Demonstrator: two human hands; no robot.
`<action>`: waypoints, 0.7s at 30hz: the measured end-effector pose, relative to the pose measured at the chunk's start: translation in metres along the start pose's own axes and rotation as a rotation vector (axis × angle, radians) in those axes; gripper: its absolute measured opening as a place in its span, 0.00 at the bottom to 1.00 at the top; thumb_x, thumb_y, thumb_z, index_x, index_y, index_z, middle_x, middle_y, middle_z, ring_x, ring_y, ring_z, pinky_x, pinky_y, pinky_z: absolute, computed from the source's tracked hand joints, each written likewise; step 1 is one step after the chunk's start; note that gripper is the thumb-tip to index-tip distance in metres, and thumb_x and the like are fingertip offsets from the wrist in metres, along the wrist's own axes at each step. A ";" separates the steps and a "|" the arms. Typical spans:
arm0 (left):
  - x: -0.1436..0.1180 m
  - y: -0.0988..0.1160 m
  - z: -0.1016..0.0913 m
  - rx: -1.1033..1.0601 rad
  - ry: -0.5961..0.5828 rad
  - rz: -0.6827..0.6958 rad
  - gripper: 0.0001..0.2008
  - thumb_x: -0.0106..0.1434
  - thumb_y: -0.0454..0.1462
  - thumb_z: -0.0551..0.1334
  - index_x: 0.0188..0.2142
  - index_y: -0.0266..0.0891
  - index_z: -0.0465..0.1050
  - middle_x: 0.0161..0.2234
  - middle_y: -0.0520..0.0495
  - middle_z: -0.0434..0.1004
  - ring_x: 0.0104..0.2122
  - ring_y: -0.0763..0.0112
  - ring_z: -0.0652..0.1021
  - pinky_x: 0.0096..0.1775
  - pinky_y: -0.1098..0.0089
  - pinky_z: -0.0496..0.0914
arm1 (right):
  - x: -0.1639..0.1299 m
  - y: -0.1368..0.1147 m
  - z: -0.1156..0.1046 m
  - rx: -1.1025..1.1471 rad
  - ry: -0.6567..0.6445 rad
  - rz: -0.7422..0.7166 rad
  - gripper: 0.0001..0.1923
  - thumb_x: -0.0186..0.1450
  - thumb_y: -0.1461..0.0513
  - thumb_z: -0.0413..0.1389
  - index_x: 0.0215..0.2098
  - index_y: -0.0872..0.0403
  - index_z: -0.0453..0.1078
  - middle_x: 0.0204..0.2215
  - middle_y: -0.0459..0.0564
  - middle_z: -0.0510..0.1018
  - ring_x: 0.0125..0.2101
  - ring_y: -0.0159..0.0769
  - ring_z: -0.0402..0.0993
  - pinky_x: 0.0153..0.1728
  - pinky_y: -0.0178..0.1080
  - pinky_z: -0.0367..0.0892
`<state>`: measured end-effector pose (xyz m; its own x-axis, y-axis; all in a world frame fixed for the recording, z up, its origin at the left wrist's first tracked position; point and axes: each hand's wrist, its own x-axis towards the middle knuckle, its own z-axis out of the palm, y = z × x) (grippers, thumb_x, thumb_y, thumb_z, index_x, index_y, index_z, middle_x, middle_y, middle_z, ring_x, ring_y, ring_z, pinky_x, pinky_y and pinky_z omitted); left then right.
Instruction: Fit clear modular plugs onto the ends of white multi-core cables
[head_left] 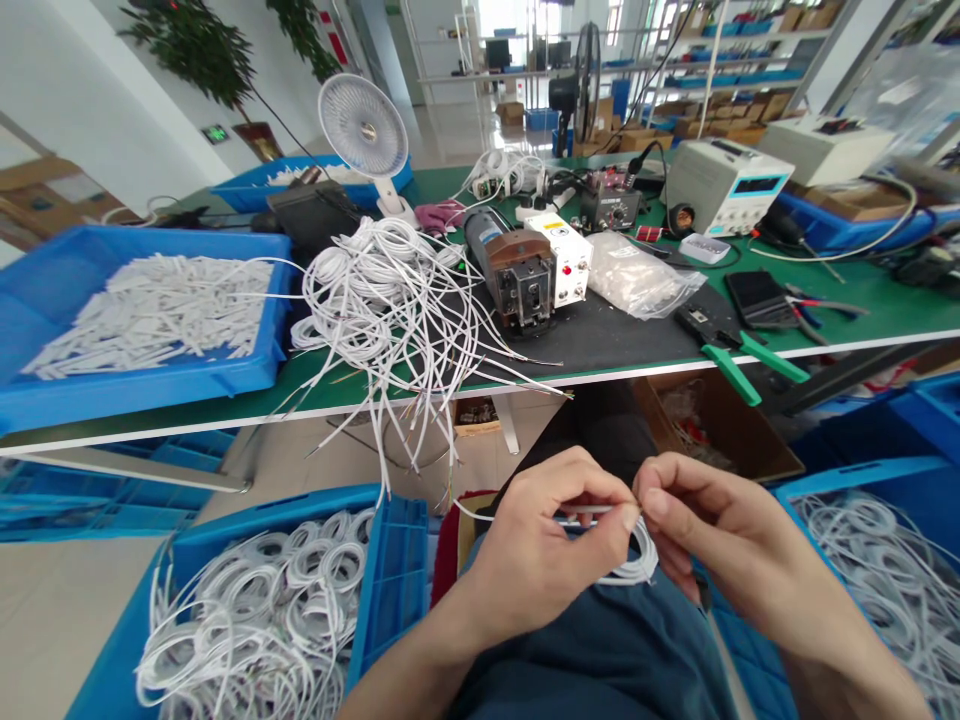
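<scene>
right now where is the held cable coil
Head view: the cable coil is low, right of centre, between the left hand and right hand, above the lap.

Cable [589, 509]: end hidden by fingers [616, 527]; lower right bin [847, 479] cropped

Smooth, plastic-looking coiled cable [636, 571]

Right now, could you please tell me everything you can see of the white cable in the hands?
The white cable is slim and smooth, with a plastic-looking sheath. Part of it is wound in a round coil, partly hidden by the left hand, in front of dark blue clothing. That hand pinches it near one end, where the right hand closes over the tip.
</scene>
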<state>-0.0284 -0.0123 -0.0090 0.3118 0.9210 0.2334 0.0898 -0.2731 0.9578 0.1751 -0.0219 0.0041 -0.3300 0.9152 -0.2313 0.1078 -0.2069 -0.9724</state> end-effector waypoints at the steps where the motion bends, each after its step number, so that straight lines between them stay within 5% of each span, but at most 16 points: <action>1: 0.001 -0.001 0.000 -0.030 0.020 -0.010 0.05 0.71 0.31 0.67 0.37 0.39 0.80 0.33 0.51 0.76 0.33 0.71 0.75 0.36 0.70 0.68 | 0.001 -0.001 -0.001 0.059 -0.021 0.030 0.18 0.77 0.46 0.59 0.39 0.52 0.74 0.20 0.40 0.70 0.19 0.30 0.66 0.21 0.33 0.62; 10: -0.003 -0.007 0.004 -0.116 0.120 -0.083 0.06 0.73 0.32 0.67 0.37 0.40 0.80 0.33 0.52 0.74 0.33 0.72 0.73 0.35 0.70 0.66 | 0.002 0.000 0.005 -0.002 0.130 -0.062 0.15 0.73 0.48 0.65 0.45 0.51 0.80 0.25 0.44 0.79 0.26 0.33 0.75 0.28 0.33 0.71; 21: -0.001 -0.006 -0.003 -0.045 0.030 -0.089 0.06 0.75 0.35 0.66 0.39 0.39 0.82 0.35 0.50 0.77 0.36 0.70 0.75 0.38 0.69 0.67 | 0.005 0.004 0.002 -0.033 0.167 -0.018 0.17 0.72 0.47 0.66 0.39 0.52 0.80 0.23 0.44 0.77 0.25 0.32 0.71 0.26 0.33 0.64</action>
<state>-0.0324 -0.0108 -0.0141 0.2757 0.9492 0.1518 0.0727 -0.1780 0.9813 0.1723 -0.0188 -0.0007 -0.1717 0.9640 -0.2031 0.1354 -0.1811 -0.9741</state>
